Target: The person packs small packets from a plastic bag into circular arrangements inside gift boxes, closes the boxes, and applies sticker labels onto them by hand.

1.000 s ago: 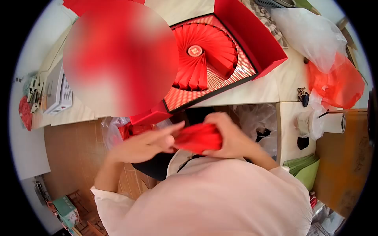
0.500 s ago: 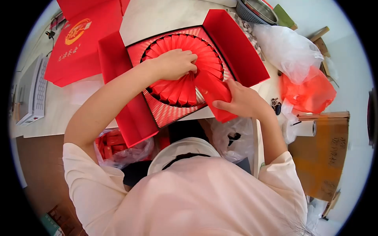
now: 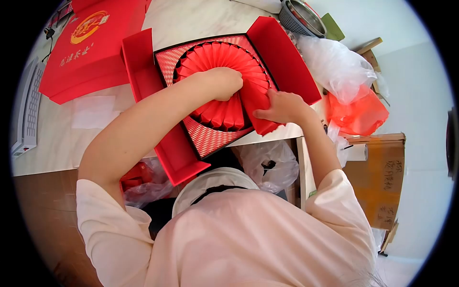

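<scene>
A ring of folded red paper packets fills the round recess of an open red gift box. My right hand grips the outer end of one red packet, thumb on top, at the ring's lower right. That packet overlaps the ring and reaches over the box's near edge. At the ring's middle, my left hand is curled with its knuckles up, beside the inner end of the packet. Its fingertips are hidden, so what they hold does not show. Patterned red and gold card surrounds the ring.
A red lidded box with gold print stands at the left by a white device. White paper lies on the table. Plastic bags, a colander and a cardboard box are on the right.
My right hand has pushed the packet inward, toward the ring. My left hand has shifted slightly right and its fingers have curled down out of sight. The camera view has turned slightly.
</scene>
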Available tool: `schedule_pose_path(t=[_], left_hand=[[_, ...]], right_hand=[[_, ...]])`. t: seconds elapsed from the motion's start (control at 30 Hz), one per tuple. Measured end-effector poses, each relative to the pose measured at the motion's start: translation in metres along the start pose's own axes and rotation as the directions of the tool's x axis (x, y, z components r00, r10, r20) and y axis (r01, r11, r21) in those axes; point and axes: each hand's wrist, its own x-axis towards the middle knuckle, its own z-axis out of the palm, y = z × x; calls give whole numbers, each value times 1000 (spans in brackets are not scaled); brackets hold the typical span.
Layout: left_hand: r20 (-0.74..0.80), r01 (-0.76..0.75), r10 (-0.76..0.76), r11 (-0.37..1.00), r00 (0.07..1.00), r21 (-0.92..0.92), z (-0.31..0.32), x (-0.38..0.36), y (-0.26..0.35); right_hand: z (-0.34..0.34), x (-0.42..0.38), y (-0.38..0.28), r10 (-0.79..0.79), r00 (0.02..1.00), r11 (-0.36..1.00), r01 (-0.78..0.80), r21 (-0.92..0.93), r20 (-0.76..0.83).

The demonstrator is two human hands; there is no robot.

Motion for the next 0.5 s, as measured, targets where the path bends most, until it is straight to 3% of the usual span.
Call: schedule_pose_path(t=[0.13, 0.23, 0.33, 0.4, 0.43, 0.5], left_hand=[[83, 111, -101, 985, 991, -135, -4, -6, -2], [-21, 125, -134, 960, 991, -249, -10, -14, 0], [-114, 61, -104, 942, 988, -330, -17, -18, 0], [-122, 66, -114, 938, 986, -341, -16, -21, 2], [-137, 81, -138, 930, 981, -358, -16, -22, 2], [-125, 85, -133, 941, 983, -327, -16, -23, 2]], right_hand=[[13, 28, -27, 36, 991, 997, -44, -60, -131], [18, 31, -39, 109, 964, 992, -121, -35, -243], [16, 18, -30, 176, 950, 979, -142, 143, -258], [18, 10, -6, 223, 850, 924, -28, 380, -478], [20, 2, 5, 238, 800, 910, 15, 414, -551], [29, -11, 29, 267, 779, 810, 137, 570, -567]])
